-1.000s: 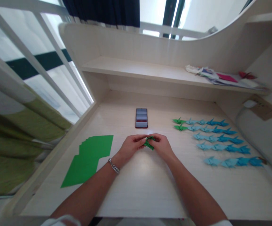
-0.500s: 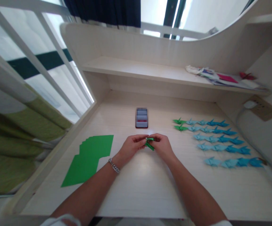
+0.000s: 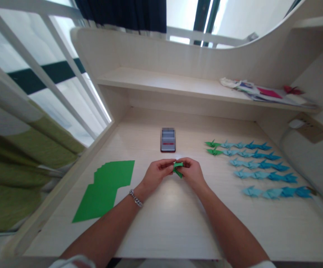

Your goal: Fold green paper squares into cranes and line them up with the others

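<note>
My left hand [image 3: 156,174] and my right hand [image 3: 192,172] meet over the middle of the desk, both pinched on a small folded green paper piece [image 3: 177,168] held between their fingertips. A metal bracelet [image 3: 135,198] sits on my left wrist. A fanned stack of flat green paper sheets [image 3: 105,188] lies on the desk to the left of my hands. Rows of finished paper cranes [image 3: 257,166], two green and the others light to dark blue, lie to the right.
A phone [image 3: 168,140] lies flat just beyond my hands. The pale wooden desk [image 3: 167,219] has a shelf above it holding loose papers [image 3: 264,93]. A wall socket with a white plug [image 3: 295,123] is at the right. A white railing and green curtain are at the left.
My fingers have shifted slightly on the green paper piece, which sits a little higher and more folded. Both hands stay in the same spot.
</note>
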`<state>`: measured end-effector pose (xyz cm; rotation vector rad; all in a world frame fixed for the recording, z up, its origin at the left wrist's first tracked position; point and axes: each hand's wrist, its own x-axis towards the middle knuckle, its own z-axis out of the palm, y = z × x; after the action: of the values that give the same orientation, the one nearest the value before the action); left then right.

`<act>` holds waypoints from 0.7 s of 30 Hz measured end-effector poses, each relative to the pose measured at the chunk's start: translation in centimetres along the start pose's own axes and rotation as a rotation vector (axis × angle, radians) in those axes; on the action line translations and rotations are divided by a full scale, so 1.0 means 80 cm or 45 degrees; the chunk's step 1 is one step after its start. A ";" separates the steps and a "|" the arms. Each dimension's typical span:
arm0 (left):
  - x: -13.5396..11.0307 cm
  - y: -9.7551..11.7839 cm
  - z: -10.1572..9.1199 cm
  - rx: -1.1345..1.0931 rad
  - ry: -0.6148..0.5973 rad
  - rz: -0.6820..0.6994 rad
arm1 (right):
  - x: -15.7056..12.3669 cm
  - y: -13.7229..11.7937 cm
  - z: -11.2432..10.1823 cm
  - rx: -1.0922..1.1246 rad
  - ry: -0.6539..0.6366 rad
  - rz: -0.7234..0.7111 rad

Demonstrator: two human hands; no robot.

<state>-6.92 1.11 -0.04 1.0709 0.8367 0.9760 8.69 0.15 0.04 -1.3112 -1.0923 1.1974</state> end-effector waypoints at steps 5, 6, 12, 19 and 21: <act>0.000 0.000 0.001 0.019 -0.022 0.078 | -0.002 -0.005 0.003 0.122 -0.016 0.075; 0.000 -0.001 0.001 0.033 -0.009 0.089 | -0.003 -0.005 0.003 0.135 -0.023 0.087; 0.003 -0.008 0.002 -0.019 0.010 0.062 | -0.004 -0.005 0.004 0.196 -0.024 0.135; 0.005 -0.013 -0.001 -0.104 -0.027 0.052 | -0.004 -0.003 0.005 0.185 -0.019 0.066; 0.005 -0.015 -0.003 -0.120 -0.028 0.042 | -0.003 -0.001 0.006 0.155 -0.009 0.029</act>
<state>-6.68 1.34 -1.30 1.0154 0.7499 1.0194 8.23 -0.02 0.16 -1.2293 -0.9963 1.2666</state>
